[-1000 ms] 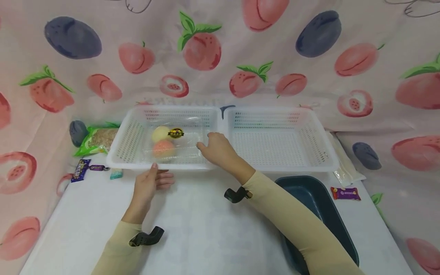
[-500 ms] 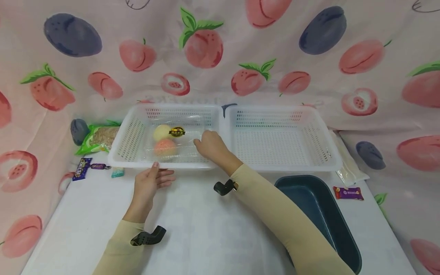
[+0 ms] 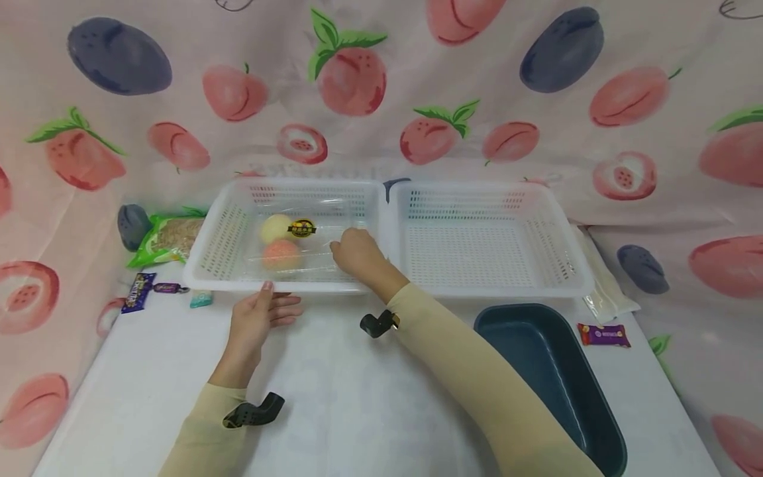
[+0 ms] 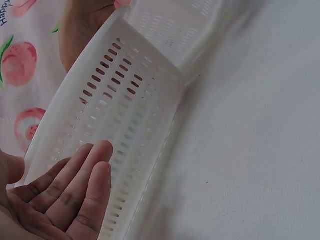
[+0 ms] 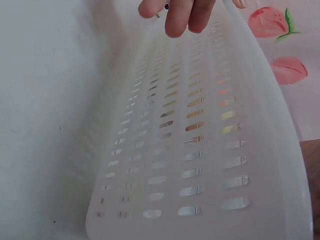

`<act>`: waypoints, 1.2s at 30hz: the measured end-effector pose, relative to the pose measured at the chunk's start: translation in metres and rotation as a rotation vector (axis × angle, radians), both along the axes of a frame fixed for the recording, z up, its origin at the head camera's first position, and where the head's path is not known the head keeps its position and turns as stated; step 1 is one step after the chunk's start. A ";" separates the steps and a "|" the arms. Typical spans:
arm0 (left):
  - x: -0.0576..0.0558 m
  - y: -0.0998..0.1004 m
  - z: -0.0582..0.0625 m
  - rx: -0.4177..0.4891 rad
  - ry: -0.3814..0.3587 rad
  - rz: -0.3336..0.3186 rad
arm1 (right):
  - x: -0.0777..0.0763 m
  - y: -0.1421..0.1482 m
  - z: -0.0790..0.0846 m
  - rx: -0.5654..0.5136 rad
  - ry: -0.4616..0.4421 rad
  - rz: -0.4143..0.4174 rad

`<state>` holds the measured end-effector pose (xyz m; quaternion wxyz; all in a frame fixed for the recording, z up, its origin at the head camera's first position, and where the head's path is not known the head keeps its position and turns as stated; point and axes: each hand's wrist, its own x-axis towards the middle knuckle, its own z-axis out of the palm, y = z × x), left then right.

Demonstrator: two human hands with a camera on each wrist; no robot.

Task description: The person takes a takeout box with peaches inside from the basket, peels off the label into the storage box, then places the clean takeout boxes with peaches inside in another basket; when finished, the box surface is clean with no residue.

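In the left white perforated basket [image 3: 203, 265] lies a clear plastic box [image 3: 324, 212] with a black-and-yellow label. A pale yellow round fruit [image 3: 275, 228] and an orange-pink one [image 3: 281, 255] show through it. My right hand [image 3: 360, 255] reaches over the front rim to the box's right part, fingers bent; its fingertips are hidden from the head view, and the right wrist view catches only a bit of it. My left hand [image 3: 253, 324] is at the basket's front, thumb at the rim. In the left wrist view its other fingers [image 4: 75, 195] extend outside the perforated wall.
A second white basket [image 3: 575, 265] adjoins on the right. A dark blue tray [image 3: 554, 384] lies in front of it, beside a purple wrapped snack [image 3: 604, 335]. Left are a green bag [image 3: 169, 240] and small wrapped sweets [image 3: 138, 291]. A pale packet [image 3: 608, 301] lies far right.
My right hand has shifted a little left over the box, and its fingers look more bent. The left hand stays at the rim. The view has shifted slightly.
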<state>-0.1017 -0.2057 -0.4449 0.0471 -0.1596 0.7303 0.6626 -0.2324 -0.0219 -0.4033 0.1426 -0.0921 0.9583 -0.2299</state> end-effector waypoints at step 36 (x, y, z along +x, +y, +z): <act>0.001 -0.002 -0.005 -0.042 0.020 -0.075 | -0.002 -0.001 0.005 -0.072 -0.142 -0.069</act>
